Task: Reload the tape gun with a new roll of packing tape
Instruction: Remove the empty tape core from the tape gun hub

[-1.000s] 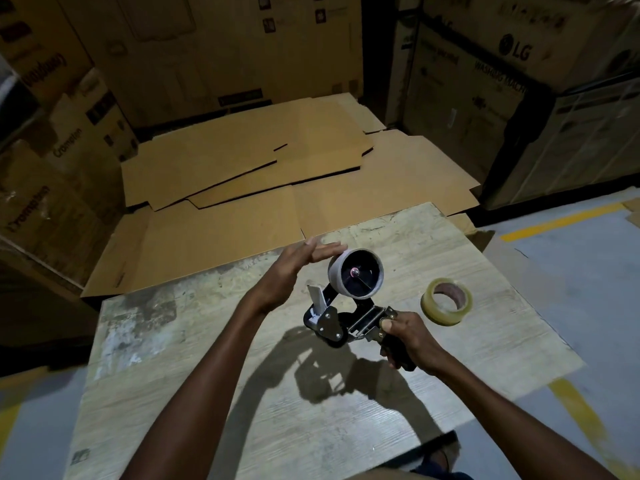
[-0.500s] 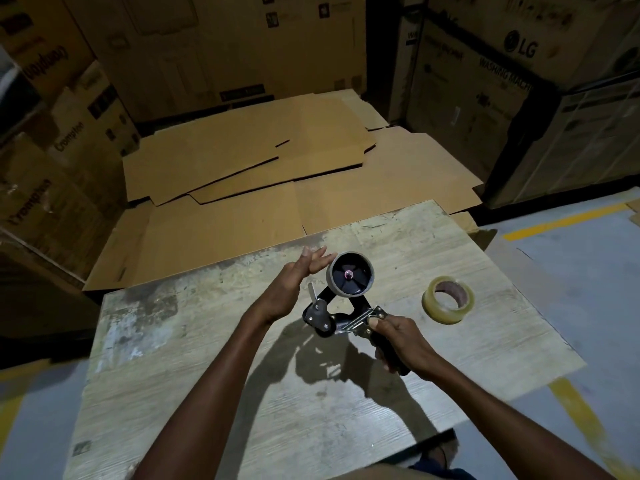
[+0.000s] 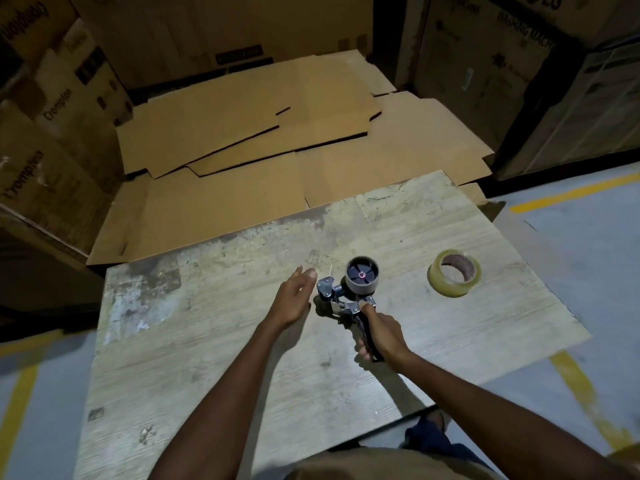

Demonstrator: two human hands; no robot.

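Cartons shut: "Crompton" cartons (image 3: 52,109) on the left, "LG" / "WASHING MACH" cartons (image 3: 502,46) on the right. Flat cardboard sheets (image 3: 242,133) lie on the floor betw. them. Tape gun (image 3: 349,292), black & metal w/ bare grey round hub (image 3: 362,278), is over the worn wood-grain counter (image 3: 207,341). R hand (image 3: 381,336) fingers are wrapped round its handle. L hand (image 3: 294,299) fingers are loose, holding nothing, just beside gun's front. Clear tape roll (image 3: 454,273) lies flat on the counter, right of the gun, apart.

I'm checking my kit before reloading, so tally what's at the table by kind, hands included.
Tape gun: 1, its handle gripped by the right hand
Roll of packing tape: 1, flat on the table, apart from the gun
Hands: 2, the left hand open beside the gun
Total: 4
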